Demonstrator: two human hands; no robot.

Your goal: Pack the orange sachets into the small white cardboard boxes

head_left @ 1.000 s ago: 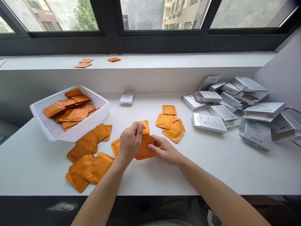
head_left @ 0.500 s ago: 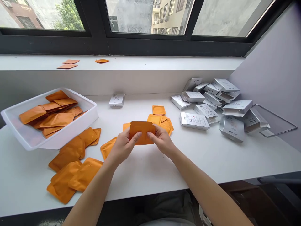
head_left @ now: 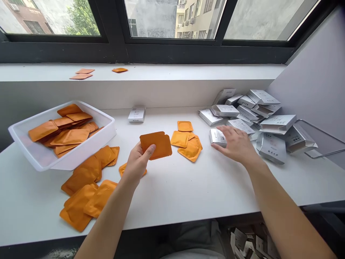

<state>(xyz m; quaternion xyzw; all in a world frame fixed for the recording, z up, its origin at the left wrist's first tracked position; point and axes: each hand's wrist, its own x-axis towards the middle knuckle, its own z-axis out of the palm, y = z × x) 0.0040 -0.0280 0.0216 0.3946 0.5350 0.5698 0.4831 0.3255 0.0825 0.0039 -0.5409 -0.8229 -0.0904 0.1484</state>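
- Orange pkt (head_left: 157, 146) is in our L hand (head_left: 138, 158), held up over the table (head_left: 188, 194), thumb on its face, fingers behind.
- Our R hand (head_left: 235, 144) is at a white box (head_left: 217, 136), thumb & fingers spread wide abt it; can't tell if they grip.
- Small orange pkts (head_left: 192, 145) lie btwn our hands, a bit farther back.
- To our L: loose orange pkts (head_left: 81, 205), plus white tub (head_left: 93, 144) w/ more.
- Heap of boxes (head_left: 269, 124) sits beyond our R hand.
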